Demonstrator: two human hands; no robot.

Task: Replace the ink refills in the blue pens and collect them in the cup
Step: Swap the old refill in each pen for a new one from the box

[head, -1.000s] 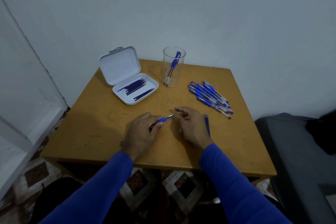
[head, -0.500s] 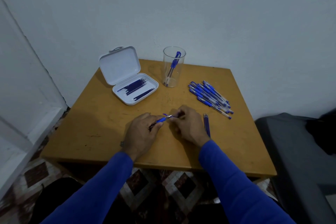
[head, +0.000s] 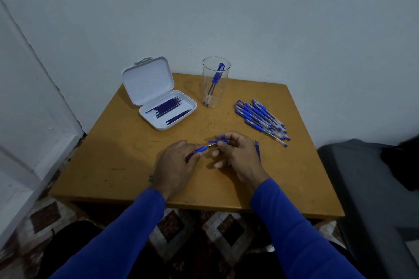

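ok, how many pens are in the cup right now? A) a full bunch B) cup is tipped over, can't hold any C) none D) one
D: the upright clear cup holds a single blue pen; the other pens lie in a pile on the table.

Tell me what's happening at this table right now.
A person is refilling blue pens. The left hand grips a pen while the right hand holds a blue cap at its tip. One pen stands in the cup; a pile of pens waits, refills lie in an open case.
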